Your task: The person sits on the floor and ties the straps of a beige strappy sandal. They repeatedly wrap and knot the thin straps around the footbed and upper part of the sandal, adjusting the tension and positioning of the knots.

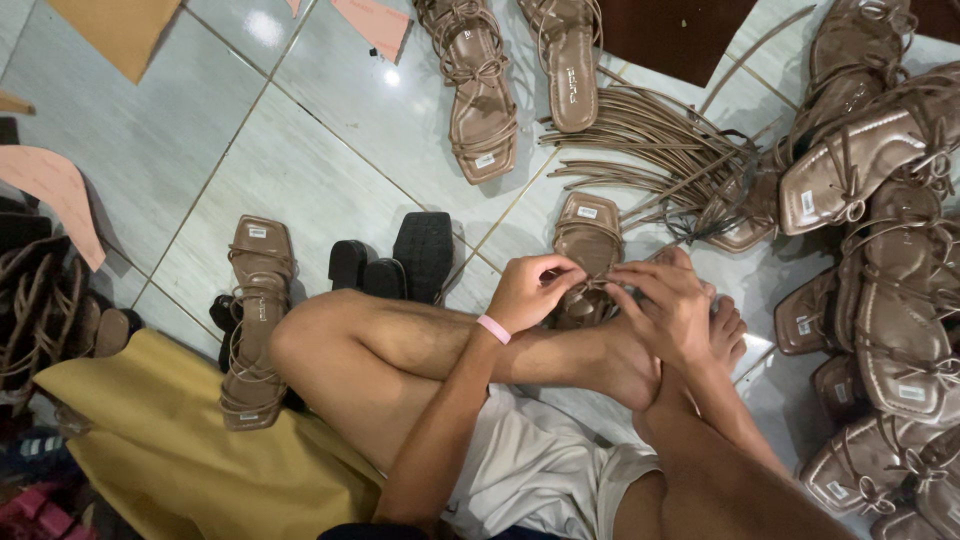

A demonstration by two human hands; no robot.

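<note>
The fingers (556, 270) of the left hand (525, 292) and those of the right hand (668, 308) were pinched shut on the thin tan straps (592, 283) of a sandal (588, 255) that lay on the tiled floor (300, 170) just beyond the person's crossed legs, so the step in hand looked like tying or threading its straps. The next move probably called for drawing the straps snug without twisting them. A bundle of loose straps (650, 150) lay further off, with a heap of finished sandals (890, 290) to the right.
</note>
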